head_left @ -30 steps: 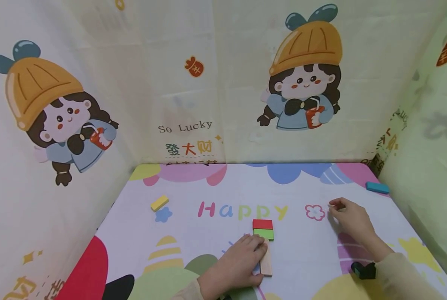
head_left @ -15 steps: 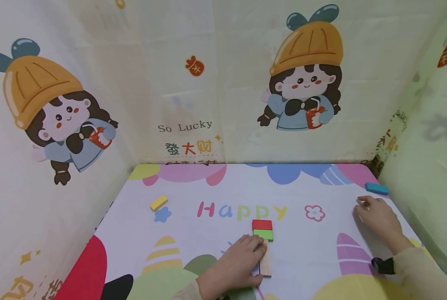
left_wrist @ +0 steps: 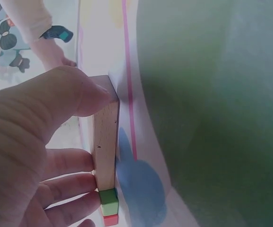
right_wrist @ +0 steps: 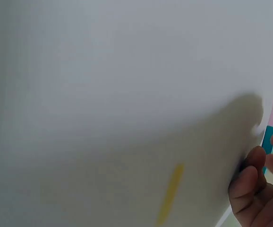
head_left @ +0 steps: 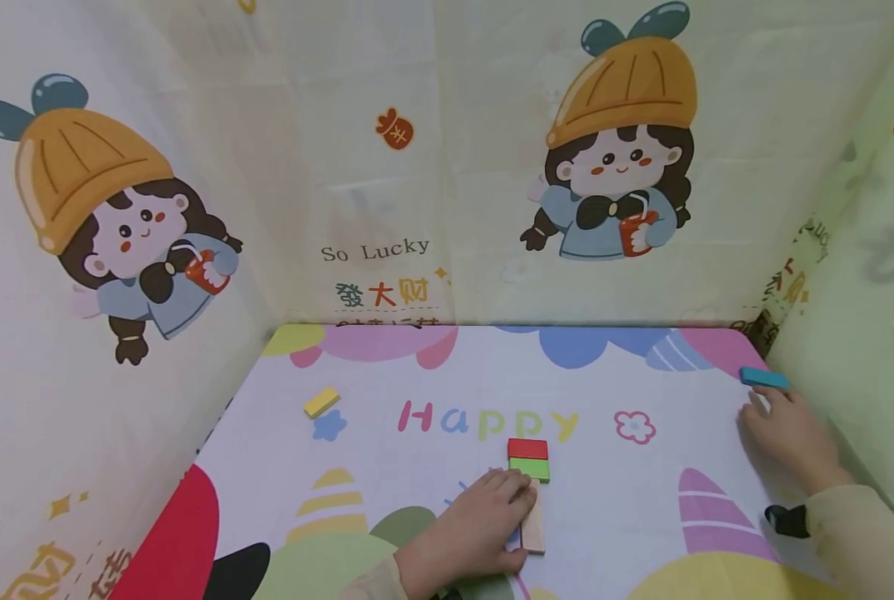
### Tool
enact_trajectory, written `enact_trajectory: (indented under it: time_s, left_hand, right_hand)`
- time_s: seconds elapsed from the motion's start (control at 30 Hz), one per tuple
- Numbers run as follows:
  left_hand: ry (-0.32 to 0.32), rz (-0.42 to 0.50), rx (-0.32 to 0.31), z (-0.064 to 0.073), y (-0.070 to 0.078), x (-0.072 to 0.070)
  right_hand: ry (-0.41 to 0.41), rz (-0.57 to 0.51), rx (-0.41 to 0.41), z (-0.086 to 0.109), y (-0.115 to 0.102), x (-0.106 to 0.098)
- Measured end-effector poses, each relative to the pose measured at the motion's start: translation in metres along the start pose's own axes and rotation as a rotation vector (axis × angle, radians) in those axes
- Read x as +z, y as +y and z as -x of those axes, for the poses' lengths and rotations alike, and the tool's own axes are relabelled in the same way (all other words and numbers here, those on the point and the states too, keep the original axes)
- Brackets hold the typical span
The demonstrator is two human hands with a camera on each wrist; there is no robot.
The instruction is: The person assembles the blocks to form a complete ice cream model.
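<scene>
My left hand holds a long plain wooden block lying on the table mat, with the thumb at its near end and the fingers along its side. In the left wrist view the same wooden block meets a green block, and a red block follows in line. From the head, the green block and red block lie just beyond my left fingertips. At the far right edge lies a blue block; my right hand is just in front of it, fingers loosely bent and parted around nothing.
A yellow block lies at the left of the printed mat, beside a printed blue star. Cloth curtains with cartoon figures rise behind and at both sides; the right curtain stands close to the blue block.
My right hand has moved right and away from me, from beside the printed flower to the blue block. My left hand stays on the wooden block, and the blocks have not moved.
</scene>
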State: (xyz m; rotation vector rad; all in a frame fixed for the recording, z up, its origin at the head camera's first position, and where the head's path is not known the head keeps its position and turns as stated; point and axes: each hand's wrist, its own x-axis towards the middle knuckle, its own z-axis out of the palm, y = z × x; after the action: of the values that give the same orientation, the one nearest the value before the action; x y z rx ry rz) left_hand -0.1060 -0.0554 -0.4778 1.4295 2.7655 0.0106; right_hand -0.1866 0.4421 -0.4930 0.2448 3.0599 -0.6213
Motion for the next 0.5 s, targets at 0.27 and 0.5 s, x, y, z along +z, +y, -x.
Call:
enact_trajectory:
  time_s: [0.27, 0.5]
  left_hand:
    - [0.04, -0.043, 0.014, 0.001, 0.0, 0.001]
    - [0.037, -0.066, 0.013, 0.0, 0.001, 0.001]
  right_hand:
    - [0.065, 0.005, -0.057, -0.013, 0.004, -0.003]
    - [-0.032, 0.018, -0.012, -0.019, 0.008, -0.012]
